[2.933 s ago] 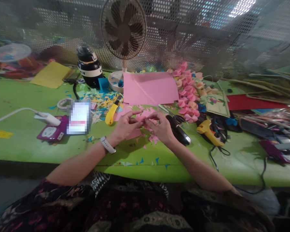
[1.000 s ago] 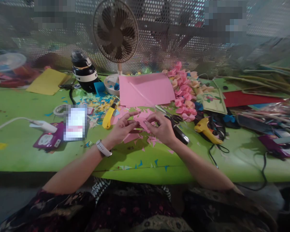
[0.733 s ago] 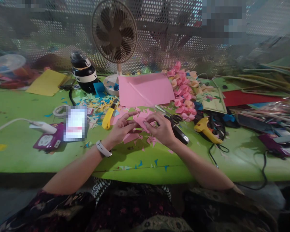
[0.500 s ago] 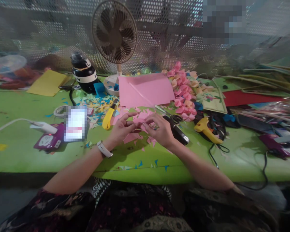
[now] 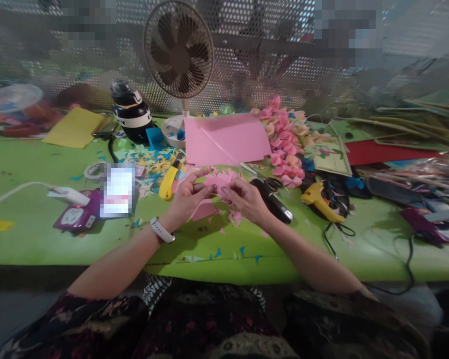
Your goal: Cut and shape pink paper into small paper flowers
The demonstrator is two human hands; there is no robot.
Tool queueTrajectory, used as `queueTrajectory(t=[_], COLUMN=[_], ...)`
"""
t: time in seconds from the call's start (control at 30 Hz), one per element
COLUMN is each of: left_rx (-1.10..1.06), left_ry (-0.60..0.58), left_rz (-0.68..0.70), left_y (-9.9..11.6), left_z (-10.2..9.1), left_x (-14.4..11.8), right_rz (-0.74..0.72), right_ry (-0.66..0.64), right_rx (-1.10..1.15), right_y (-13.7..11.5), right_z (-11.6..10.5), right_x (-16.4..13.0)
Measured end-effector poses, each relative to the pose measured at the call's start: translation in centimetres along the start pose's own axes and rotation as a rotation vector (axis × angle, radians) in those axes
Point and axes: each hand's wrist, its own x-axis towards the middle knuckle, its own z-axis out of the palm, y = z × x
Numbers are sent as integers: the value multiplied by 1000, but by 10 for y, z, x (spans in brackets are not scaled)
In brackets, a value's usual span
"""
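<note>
Both hands (image 5: 217, 197) — pink paper piece (image 5: 213, 183) (pinched)

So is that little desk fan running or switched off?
Apparently off. The desk fan's blades show as separate, sharp shapes behind the grille, not a spinning blur, though one picture cannot fully settle it.

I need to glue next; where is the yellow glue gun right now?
In the head view, the yellow glue gun lies on the green table, right of the right hand, just beyond the black stapler.

A craft workshop is shown: green table (image 5: 30, 234) strewn w/ paper scraps (image 5: 153, 162), paper flowers (image 5: 284, 142), glue gun (image 5: 318, 199), pink sheet (image 5: 226, 137).
</note>
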Motion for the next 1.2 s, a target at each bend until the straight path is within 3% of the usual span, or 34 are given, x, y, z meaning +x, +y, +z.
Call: queueTrajectory(t=[0.2, 0.33, 0.53, 1.2], left_rx=[86, 170, 226, 167], left_ry=[-31, -156, -299, -276], left_rz=[-103, -242, -367, -429], left_y=[9, 15, 16, 13], left_z=[-5, -13, -16, -18], left_x=[0, 3, 4, 5], right_rz=[37, 65, 79, 170], right_ry=[-191, -380, -522, -498], right_rx=[-34, -24, -20, 76], right_y=[-2, -3, -1, -1], right_z=[-11, -21, -29, -28], right_x=[2, 3, 6, 6])
